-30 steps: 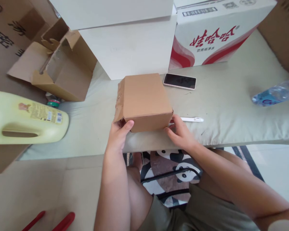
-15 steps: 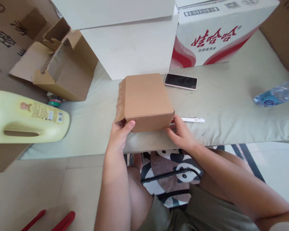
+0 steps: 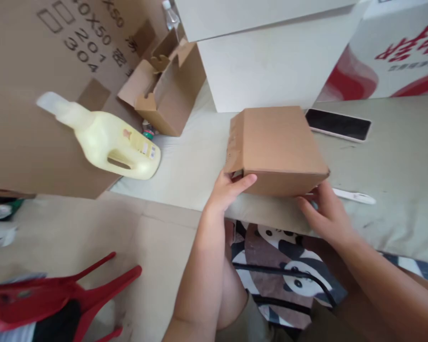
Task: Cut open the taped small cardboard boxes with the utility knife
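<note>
The left hand (image 3: 226, 190) has its thumb laid over the front face of a brown cardboard box (image 3: 280, 140), holding it at the near left corner; its other fingers go out of sight under a ragged side flap. The right hand (image 3: 326, 211) is bent at the opposite near corner, thumb and forefinger a little apart at the low edge. Its fingertips are hidden there, so I can't tell whether they grip the box or only touch it. The box sits between the two sets of fingers, over the pale cloth cover (image 3: 189, 166); its underside is out of my sight.

Just right of the right fingers lies a slim white tool (image 3: 356, 195), one end lost behind the hand. Below both hands, a panda-print mat (image 3: 271, 247) is partly covered by the arms and legs. Beyond the right fingers, a phone (image 3: 340, 124) lies dark, its near left corner close against the box.

Out past the left fingers, a yellow jug (image 3: 117, 142) lies on its side, with a green-capped bottle (image 3: 148, 130) mostly hidden behind it and an open carton (image 3: 180, 90) farther on. Straight beyond the fingers stands a white box (image 3: 260, 76), cut off at the top; a red-and-white carton (image 3: 410, 57) beside it runs out of view, its lettering blurred.
</note>
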`<state>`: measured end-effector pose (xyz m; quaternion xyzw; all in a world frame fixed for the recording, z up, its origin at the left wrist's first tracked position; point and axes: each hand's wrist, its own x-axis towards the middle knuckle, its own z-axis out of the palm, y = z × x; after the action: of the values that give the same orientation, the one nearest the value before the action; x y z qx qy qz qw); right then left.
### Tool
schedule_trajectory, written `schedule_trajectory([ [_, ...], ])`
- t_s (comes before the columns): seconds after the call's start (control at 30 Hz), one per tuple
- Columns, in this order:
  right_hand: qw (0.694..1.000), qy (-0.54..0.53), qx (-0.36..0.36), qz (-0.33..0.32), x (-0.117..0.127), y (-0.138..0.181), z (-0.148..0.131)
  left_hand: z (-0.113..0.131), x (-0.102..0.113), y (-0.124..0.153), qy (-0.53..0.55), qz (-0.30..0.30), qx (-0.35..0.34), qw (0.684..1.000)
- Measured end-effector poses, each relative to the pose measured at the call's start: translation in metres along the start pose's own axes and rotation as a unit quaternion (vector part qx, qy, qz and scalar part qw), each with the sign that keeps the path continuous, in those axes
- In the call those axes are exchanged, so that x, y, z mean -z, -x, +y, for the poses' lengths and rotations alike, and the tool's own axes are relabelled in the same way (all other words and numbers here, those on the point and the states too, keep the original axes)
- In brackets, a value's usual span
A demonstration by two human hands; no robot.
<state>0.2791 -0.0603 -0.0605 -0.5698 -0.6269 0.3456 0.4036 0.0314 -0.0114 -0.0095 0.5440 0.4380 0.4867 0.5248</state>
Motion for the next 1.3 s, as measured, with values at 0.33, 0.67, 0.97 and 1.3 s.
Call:
schedule_trajectory([
  [0.33, 0.997, -0.017, 0.058, -0.051, -0.009, -0.001, -0.007, -0.003, 0.008, -0.005, 0.053, 0.018, -0.038, 0.998],
  [0.67, 0.994, -0.02, 0.075, -0.073, -0.008, -0.002, -0.011, -0.001, 0.006, -0.004, 0.065, 0.059, -0.045, 0.995],
  [0.97, 0.994, -0.003, 0.073, -0.082, -0.004, -0.002, -0.009, -0.004, 0.007, -0.012, 0.048, 0.09, -0.111, 0.989],
  [1.3, 0.994, -0.035, 0.055, -0.086, -0.008, -0.003, -0.005, -0.003, 0.011, -0.011, 0.007, 0.094, -0.117, 0.989],
])
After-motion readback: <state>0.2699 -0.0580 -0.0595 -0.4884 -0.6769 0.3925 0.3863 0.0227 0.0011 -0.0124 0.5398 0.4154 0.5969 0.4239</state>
